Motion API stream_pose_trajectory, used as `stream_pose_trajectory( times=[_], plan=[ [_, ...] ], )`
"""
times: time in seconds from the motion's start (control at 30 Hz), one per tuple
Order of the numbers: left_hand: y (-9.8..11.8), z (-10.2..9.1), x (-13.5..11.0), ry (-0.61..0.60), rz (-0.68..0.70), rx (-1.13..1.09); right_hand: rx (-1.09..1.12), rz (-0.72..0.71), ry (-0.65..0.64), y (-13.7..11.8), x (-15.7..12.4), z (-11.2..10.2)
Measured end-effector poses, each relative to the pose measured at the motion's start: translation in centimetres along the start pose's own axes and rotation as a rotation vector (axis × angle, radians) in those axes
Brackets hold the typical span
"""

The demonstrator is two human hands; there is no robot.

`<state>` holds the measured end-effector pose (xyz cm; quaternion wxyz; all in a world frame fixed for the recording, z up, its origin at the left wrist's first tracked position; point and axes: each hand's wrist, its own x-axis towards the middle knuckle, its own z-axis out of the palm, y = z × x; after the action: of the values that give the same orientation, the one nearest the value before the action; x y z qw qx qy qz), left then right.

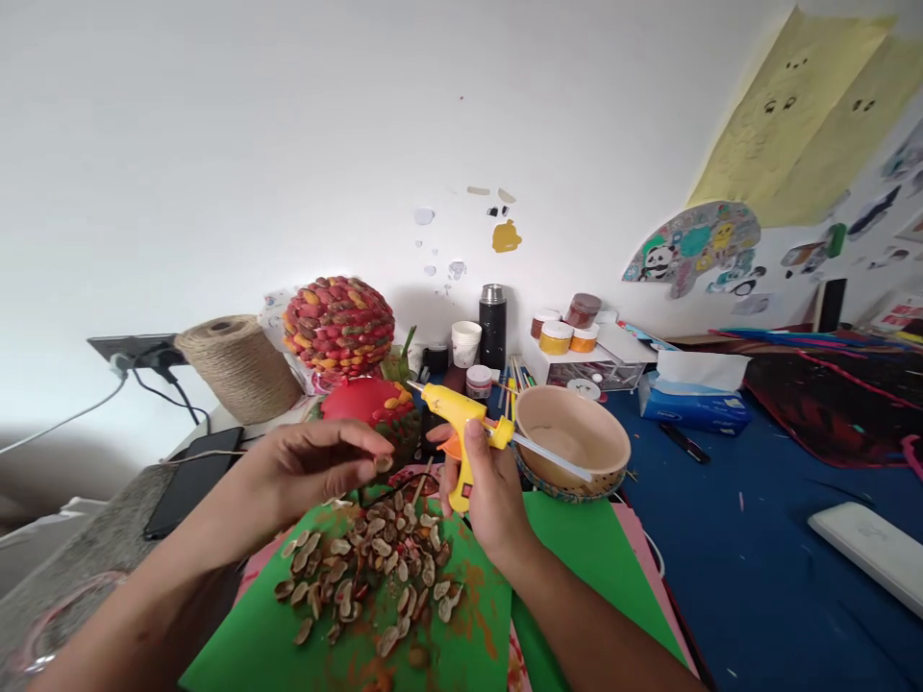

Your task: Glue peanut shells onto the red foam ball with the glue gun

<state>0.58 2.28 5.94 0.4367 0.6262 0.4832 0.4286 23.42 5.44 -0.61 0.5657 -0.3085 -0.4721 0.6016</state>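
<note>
Between thumb and fingertips, my left hand (295, 473) pinches a small peanut shell (383, 463). My right hand (490, 490) is wrapped round the handle of a yellow glue gun (454, 407), its nozzle pointing to the upper left. A clear glue stick (552, 457) juts out of the back of the gun. Just behind both hands is a red rounded form (353, 402), with orange and dark shells along its right side. Loose peanut shells (382, 548) lie heaped below my hands on green paper (252, 625), which has orange paint smears.
Behind stands a ball covered in painted shells (338, 322), beside a twine spool (241, 370). A bowl (620, 437) is right of the glue gun. Further back are a black thermos (492, 327), paper cups (465, 343) and paint jars (555, 337). A tissue box (692, 399) and white power bank (869, 548) lie rightward.
</note>
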Motion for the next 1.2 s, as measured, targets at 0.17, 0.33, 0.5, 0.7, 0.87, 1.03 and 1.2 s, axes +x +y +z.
stream_pose_trajectory(
  times=[0.17,0.33,0.5,0.7,0.87,1.03,1.2],
  plan=[
    [-0.6,-0.9,1.4,0.381,-0.03,-0.229,0.022,-0.035,-0.069,0.2,-0.7,0.2],
    [-0.9,-0.7,1.6,0.39,-0.019,-0.237,0.017,-0.007,-0.149,0.7,-1.0,0.3],
    [-1.1,-0.6,1.4,0.337,-0.017,-0.233,-0.062,0.022,-0.133,0.9,-1.2,0.5],
    [-0.9,-0.1,1.5,0.343,-0.015,-0.239,-0.162,0.04,-0.115,0.9,-1.4,0.6],
    [-0.8,0.1,1.5,0.329,0.018,-0.241,-0.192,-0.029,-0.146,0.9,-1.5,0.6],
    [-0.6,0.1,1.6,0.321,0.007,-0.226,-0.215,-0.055,-0.136,0.8,-1.6,0.5],
    [-0.5,0.1,1.5,0.318,-0.001,-0.198,-0.219,-0.057,-0.121,0.7,-1.7,0.5]
  ],
)
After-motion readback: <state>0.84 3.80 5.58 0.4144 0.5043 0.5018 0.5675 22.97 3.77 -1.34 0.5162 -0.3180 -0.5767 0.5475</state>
